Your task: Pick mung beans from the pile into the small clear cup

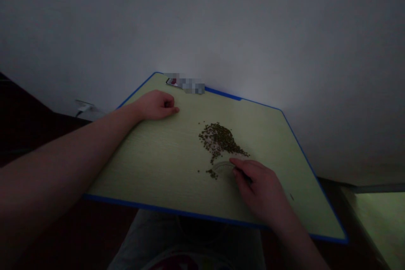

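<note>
A pale green desk [164, 164] with a blue edge lies in front of me in dim light. A heap of small dark green beans [220, 139] is spread near its middle. My right hand [259, 190] rests just below the heap, fingers curled on a small clear dish [223, 168] that is hard to make out. A few stray beans [211, 173] lie left of the dish. My left hand [156, 104] rests on the desk's far left part, curled into a loose fist, and nothing shows in it.
A flat phone-like object [174, 82] lies at the desk's far edge against a white wall. A second pale green desk [382, 223] shows at the lower right. My lap is under the near edge. A white object [85, 109] sits on the floor at left.
</note>
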`<state>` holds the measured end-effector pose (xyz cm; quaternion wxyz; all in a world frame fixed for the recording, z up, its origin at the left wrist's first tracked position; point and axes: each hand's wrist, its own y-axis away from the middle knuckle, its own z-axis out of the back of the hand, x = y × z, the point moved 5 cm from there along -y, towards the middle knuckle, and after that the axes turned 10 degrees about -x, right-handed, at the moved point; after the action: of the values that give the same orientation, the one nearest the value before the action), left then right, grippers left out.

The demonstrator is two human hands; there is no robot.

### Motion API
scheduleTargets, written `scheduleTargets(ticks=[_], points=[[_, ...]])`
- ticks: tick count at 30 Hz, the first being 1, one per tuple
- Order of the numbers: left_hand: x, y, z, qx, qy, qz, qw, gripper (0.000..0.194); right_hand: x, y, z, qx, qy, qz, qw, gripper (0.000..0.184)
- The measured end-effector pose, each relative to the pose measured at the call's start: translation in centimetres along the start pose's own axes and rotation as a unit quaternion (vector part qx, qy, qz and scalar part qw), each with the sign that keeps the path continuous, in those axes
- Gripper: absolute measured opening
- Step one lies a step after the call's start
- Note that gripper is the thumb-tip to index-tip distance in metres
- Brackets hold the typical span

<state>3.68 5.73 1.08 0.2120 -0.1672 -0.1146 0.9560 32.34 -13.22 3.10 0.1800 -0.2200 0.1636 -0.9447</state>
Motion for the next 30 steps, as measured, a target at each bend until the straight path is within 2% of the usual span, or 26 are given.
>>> scheduleTargets(ticks=[11,22,30], points=[[-0.5,0.0,0.3,0.002,-0.006,0.015,1.0,0.039,0.6,-0.1,-0.6,0.051,-0.043,0.001,0.998,0.03],[-0.4,0.0,0.2,0.0,-0.009,0.004,1.0,0.042,3.0,-1.3,-1.7,0.084,-0.074,0.065,0.992,0.03],[-0.3,0.0,0.2,0.003,-0.013,0.009,1.0,0.041,3.3,-0.5,-1.7,0.115,-0.106,0.048,0.987,0.03]])
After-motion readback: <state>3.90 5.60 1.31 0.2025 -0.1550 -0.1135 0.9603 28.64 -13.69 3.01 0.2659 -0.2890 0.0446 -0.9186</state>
